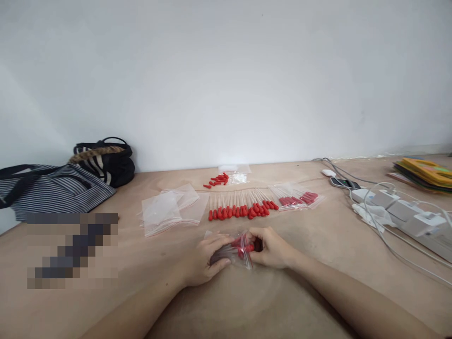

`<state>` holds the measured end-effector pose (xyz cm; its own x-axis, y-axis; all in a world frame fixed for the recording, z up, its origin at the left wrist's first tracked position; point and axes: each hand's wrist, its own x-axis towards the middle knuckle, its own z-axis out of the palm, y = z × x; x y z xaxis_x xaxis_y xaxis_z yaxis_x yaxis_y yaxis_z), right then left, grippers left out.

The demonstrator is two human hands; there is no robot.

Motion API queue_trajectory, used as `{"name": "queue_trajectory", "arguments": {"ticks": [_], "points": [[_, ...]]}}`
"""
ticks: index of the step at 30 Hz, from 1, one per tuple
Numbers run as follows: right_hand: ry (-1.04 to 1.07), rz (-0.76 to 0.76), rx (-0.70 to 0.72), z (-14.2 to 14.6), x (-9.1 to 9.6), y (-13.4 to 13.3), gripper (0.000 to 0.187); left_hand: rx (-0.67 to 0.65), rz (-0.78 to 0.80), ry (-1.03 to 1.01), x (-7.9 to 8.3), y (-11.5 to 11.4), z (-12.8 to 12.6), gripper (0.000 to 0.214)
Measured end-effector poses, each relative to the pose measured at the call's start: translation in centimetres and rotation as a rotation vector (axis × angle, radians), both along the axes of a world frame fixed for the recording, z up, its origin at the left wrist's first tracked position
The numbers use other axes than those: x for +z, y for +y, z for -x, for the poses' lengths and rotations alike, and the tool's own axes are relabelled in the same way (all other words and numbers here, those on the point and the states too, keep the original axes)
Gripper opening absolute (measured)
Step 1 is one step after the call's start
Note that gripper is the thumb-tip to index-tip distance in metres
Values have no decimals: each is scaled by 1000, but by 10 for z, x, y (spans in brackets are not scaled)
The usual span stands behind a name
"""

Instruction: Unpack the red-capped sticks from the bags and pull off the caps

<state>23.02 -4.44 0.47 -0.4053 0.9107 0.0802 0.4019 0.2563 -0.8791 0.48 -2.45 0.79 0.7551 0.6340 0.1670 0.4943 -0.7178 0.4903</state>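
Close to me on the table, a clear zip bag [250,262] lies between my hands with red-bulbed droppers [244,249] partly inside it. My left hand [212,256] is closed around the bag's left part. At the bag's mouth on the right, my right hand [271,248] pinches the red bulb ends. Beyond my hands is a row of droppers [243,210], clear tubes pointing away and red bulbs towards me. Filled zip bags [298,198] with droppers lie to its right. Flat zip bags [165,212] overlap to its left.
Loose red bulbs [217,181] lie at the back beside a bag of clear tubes [238,178]. A striped bag [60,188] and a black bag [120,165] stand left. On the right are white chargers [406,212], cables and stacked yellow sheets [427,172]. A wall borders the back.
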Motion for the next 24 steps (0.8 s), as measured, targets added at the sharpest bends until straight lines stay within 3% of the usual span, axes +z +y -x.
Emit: {"name": "queue_trajectory", "arguments": {"ticks": [6, 12, 18, 24], "points": [[-60, 212, -66, -34, 2, 11, 17, -10, 1, 1, 6, -2, -3, 40], [-30, 49, 34, -36, 7, 6, 32, -29, -2, -12, 6, -3, -3, 41], [-133, -121, 117, -35, 7, 6, 9, -34, 9, -3, 3, -1, -1, 42], [-111, -46, 102, -71, 10, 20, 12, -65, 18, 9, 6, 0, -1, 43]]}}
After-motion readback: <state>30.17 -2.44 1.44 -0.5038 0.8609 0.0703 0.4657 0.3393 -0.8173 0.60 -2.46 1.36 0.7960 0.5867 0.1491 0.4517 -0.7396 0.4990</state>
